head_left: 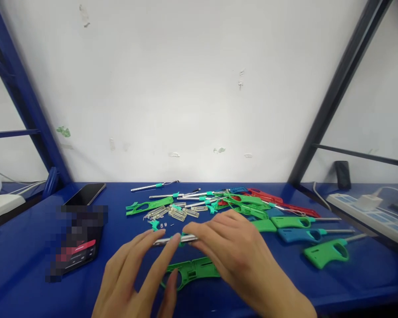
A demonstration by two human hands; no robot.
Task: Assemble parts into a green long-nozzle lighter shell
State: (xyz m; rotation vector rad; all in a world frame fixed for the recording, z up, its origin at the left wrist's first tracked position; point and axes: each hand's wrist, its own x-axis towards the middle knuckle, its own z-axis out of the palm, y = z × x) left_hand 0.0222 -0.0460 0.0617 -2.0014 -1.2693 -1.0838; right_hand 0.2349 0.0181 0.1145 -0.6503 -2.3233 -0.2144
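both hands work close to the front edge of the blue desk (26,265), about midway between its left and right sides. the right hand (239,247) pinches the right end of a slim metal rod (189,238) with a teal collar, holding it above the desk. the left hand (132,269) has its fingers spread, two fingertips at the rod's left part and the thumb lower down, apart from it; whether these fingers grip the rod or only touch it, i cannot tell. below the rod, nearer the front edge, lies an open green handle shell (194,268), partly covered by the right hand.

beyond the hands, toward the back edge, are clear tanks (177,213), a teal trigger (154,225), more rods (147,187) and red handle shells (262,193). toward the right edge lie a blue lighter (300,235) and green lighters (321,254), nozzles pointing right. a dark phone (84,196) lies by the back left corner, with a second phone (82,254), partly pixelated, nearer the front.
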